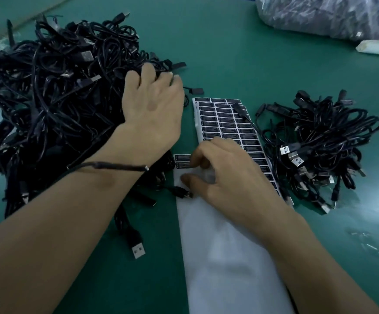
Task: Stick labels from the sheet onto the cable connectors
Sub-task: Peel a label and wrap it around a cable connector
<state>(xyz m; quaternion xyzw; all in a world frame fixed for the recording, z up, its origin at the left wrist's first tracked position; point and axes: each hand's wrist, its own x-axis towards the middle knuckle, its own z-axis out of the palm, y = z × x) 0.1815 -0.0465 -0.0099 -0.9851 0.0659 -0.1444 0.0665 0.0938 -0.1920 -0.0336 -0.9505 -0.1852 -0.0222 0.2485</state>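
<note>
Fingers of the left hand [153, 103] are bent down into the near edge of the large heap of black cables [59, 87], their tips buried among the leads; whether they have closed on any one cable cannot be told; a loose cable [116, 166] lies across that wrist.

The right hand [227, 177] rests on the nearer label sheet [224, 257], fingers bent; its thumb presses on bare white backing, and its forefinger tip meets the edge of the last two black labels [183, 160] at the sheet's far left corner; thumb and forefinger stand apart, and whether a label has been lifted under the fingertip cannot be told. The rest of this sheet is bare backing; a small connector [184, 192] lies at its left edge, just beside the thumb.

Just beyond the right hand lies a stack of full sheets [227, 123], rows of black labels on it, with a cable end [238, 108] lying on its far right part; to the right of it sits a smaller pile of cables [319, 143], silver USB plugs showing.

A USB plug [137, 250] lies on the green table [229, 53] between the forearms; at the far right corner are a clear plastic bag [331, 14] of dark goods and a small white packet [376, 47] beside it.
</note>
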